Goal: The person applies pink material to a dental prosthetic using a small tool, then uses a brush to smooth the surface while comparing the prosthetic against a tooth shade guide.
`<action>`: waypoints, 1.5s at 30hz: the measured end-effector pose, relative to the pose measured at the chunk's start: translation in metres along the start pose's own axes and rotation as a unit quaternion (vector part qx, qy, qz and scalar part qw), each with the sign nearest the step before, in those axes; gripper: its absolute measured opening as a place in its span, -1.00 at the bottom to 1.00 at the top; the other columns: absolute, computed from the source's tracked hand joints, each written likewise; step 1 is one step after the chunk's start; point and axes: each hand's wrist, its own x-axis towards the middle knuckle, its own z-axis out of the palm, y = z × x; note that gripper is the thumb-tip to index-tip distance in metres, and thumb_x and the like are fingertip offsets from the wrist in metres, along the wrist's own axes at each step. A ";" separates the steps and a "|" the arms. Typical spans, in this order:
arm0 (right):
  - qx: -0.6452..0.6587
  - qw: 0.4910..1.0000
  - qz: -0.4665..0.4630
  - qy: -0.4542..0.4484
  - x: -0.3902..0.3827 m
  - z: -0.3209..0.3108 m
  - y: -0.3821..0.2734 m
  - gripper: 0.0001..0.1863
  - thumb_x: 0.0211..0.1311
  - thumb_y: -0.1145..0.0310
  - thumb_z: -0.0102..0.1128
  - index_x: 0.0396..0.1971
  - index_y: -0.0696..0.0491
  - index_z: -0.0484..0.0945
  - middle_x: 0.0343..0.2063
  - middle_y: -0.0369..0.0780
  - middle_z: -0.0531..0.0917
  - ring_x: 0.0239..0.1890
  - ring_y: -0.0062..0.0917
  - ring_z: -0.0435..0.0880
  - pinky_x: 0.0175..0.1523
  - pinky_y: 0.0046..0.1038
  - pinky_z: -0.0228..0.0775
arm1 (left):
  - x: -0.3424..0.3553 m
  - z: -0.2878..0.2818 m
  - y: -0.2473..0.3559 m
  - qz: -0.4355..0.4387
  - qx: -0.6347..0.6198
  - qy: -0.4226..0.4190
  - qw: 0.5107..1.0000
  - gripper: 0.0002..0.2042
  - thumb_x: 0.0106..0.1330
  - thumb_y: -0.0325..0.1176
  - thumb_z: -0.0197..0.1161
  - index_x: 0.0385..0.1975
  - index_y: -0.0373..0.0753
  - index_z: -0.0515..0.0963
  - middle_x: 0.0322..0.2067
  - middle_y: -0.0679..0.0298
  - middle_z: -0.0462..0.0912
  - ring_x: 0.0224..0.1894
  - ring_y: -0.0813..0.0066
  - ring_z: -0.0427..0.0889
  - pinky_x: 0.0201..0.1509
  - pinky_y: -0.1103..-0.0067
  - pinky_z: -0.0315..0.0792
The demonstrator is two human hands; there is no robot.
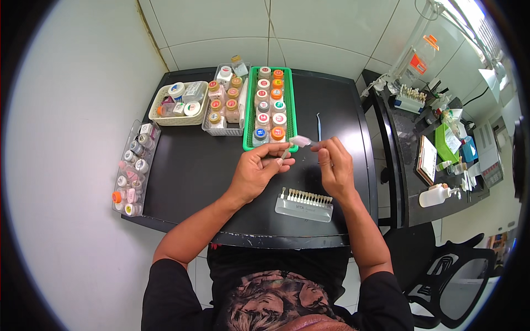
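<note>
Above the middle of the black table, my left hand [255,170] pinches a slim greyish stick [285,154], which looks like a tooth shade tab. Its pale tip points away from me. My right hand [335,165] grips a short dark handle with a broad pinkish-white head [300,141], which looks like a soft brush. That head is close beside the tab's tip; I cannot tell whether they touch. Below my hands lies a tooth shade guide [303,209], a clear-grey holder with a row of tabs and a gap near its left end.
A green basket [295,110] of capped bottles stands beyond my hands. Left of it are a clear bin [225,132], a cream basket [190,119] and a clear tray [149,118] of jars. A blue hooked instrument [319,128] lies right. A cluttered side counter [406,201] and chair [469,276] stand farther right.
</note>
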 end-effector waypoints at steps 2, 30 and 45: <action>-0.023 0.999 -0.027 0.001 -0.002 0.000 0.000 -0.72 0.67 0.27 0.15 -0.21 0.15 0.69 -0.39 -0.13 0.58 -0.41 -0.26 0.62 -0.27 -0.26 0.43 | 0.001 0.000 0.000 -0.016 -0.024 -0.004 1.000 -0.60 0.59 -0.62 0.22 0.38 -0.43 0.48 0.10 0.01 0.71 0.17 0.21 0.81 0.28 0.45 0.74; -0.054 0.994 -0.013 0.091 0.006 -0.016 0.012 -0.83 0.33 0.33 0.48 -0.23 0.10 0.73 -0.42 -0.19 0.62 -0.45 -0.39 0.59 -0.34 -0.37 0.39 | -0.004 0.002 0.008 0.004 0.024 0.000 1.000 -0.59 0.56 -0.63 0.22 0.34 -0.35 0.35 -0.05 0.05 0.73 0.09 0.19 0.85 0.14 0.47 0.78; 0.019 0.983 -0.178 -0.040 0.003 -0.010 0.010 -0.67 0.03 0.64 0.50 -0.16 0.07 0.83 -0.37 -0.27 0.81 -0.36 -0.41 0.74 -0.21 -0.36 0.45 | -0.010 0.007 0.007 -0.025 0.035 -0.073 0.996 -0.63 0.53 -0.65 0.15 0.28 -0.43 0.35 -0.04 0.00 0.68 0.02 0.20 0.87 0.10 0.47 0.80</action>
